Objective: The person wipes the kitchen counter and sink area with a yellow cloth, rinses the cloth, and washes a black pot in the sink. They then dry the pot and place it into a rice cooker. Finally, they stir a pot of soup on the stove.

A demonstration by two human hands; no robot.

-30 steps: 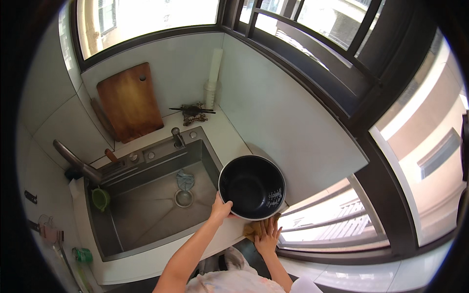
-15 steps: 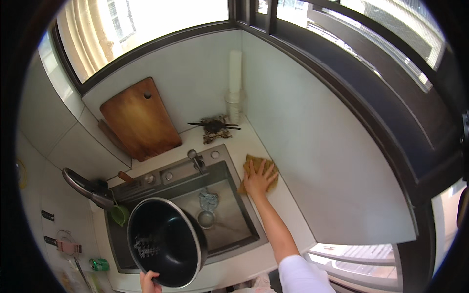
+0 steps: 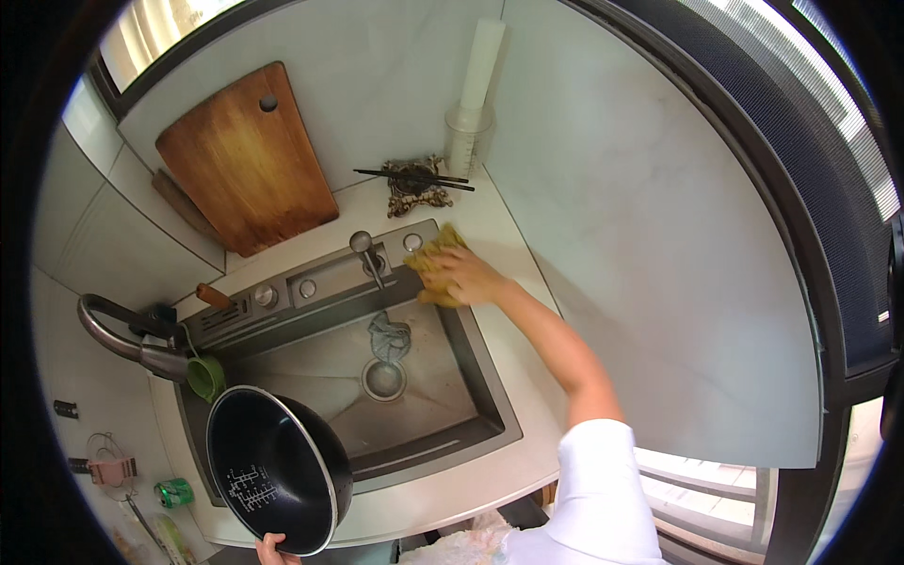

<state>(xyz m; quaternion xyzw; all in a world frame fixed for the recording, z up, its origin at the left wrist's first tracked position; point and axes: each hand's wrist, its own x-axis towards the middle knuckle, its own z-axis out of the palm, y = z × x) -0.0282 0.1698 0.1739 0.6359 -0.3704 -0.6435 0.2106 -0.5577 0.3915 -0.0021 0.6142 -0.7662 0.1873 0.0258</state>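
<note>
Head view: right hand [image 3: 468,278] flat, open on yellow cloth [image 3: 431,264]; left hand [image 3: 273,549] gripping black pot [image 3: 273,471].

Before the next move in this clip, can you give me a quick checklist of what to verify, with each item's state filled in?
1. Right hand on the yellow cloth: ok, the palm presses it flat at the back right corner of the sink.
2. Left hand gripping the black pot: ok; fingers show at its lower rim, though most of the hand is out of view.
3. Pot empty: ok, nothing is visible inside.
4. Pot level: not ok, it is tilted over the sink's front left corner.
5. Drain open: cannot tell; a grey rag lies just behind it.
6. Chopsticks clear of the cloth: ok, they rest apart, nearer the wall.
</note>
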